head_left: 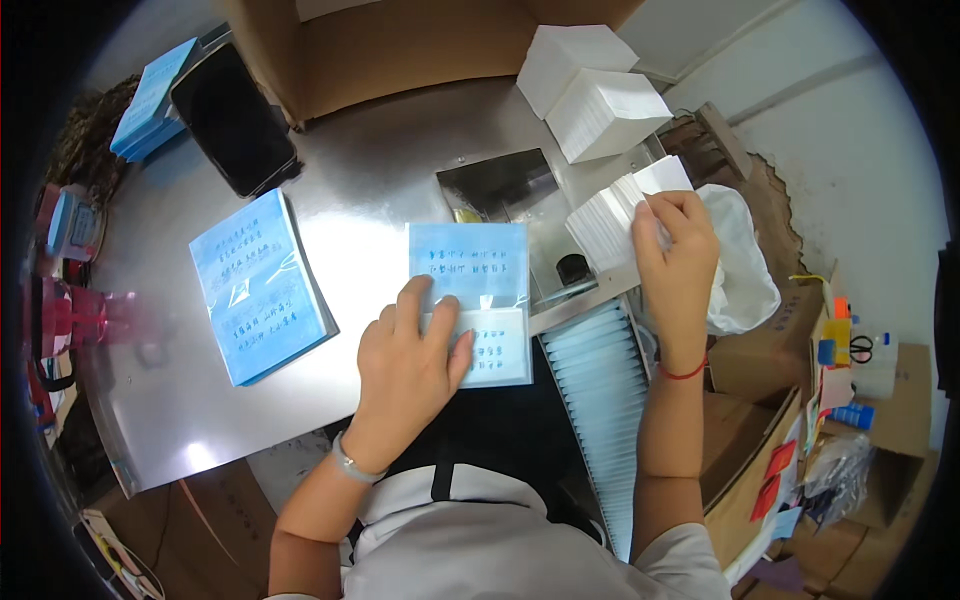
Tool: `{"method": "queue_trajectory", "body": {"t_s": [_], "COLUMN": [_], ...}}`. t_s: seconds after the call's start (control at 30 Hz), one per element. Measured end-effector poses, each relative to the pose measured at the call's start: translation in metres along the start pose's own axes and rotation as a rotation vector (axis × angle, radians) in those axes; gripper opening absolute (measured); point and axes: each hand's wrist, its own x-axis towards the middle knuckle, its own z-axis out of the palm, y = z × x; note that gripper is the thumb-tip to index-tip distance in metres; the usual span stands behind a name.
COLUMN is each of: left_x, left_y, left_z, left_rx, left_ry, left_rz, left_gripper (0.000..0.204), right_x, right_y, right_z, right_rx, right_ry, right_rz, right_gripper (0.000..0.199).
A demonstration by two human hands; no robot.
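Observation:
My left hand (412, 345) lies with fingers apart on a flat, clear-wrapped blue packet (465, 250) at the table's near edge. Its upper half is blue with dark writing. Across its lower half sits a paler, whitish panel (505, 340), also written on; whether this is inside the wrapping I cannot tell. Off to the right, my right hand (678, 240) pinches a white paper slip (664, 176) at the top of a fanned stack of white slips (605, 222). Thumb and forefinger meet at its edge, and the palm is turned away.
A stack of blue packets (255, 285) lies left on the metal table (370, 170), with a dark phone (235, 120) behind it. White paper blocks (608, 112) stand far right near a cardboard box (400, 50). A long row of pale-blue sleeves (600, 400) runs beside my right arm.

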Motion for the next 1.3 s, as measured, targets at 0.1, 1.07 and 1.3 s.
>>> {"method": "queue_trajectory", "body": {"t_s": [0.1,1.07,1.3], "left_x": [0.002,-0.010,0.007], "left_y": [0.006,-0.093,0.001], "left_z": [0.005,-0.076,0.010], "left_rx": [0.158,0.442,0.116], "left_ry": [0.234,0.290,0.120], "left_rz": [0.050,-0.217,0.224], "left_gripper": [0.028,0.022,0.028], "right_x": [0.000,-0.018,-0.013], "right_y": [0.003,-0.010,0.004], "right_z": [-0.010,0.019,-0.012], "right_rx": [0.063,-0.277,-0.024], "right_ry": [-0.072,0.059,-0.119], "right_rz": [-0.028,-0.141,-0.076], "right_gripper": [0.020,0.022,0.023]}}
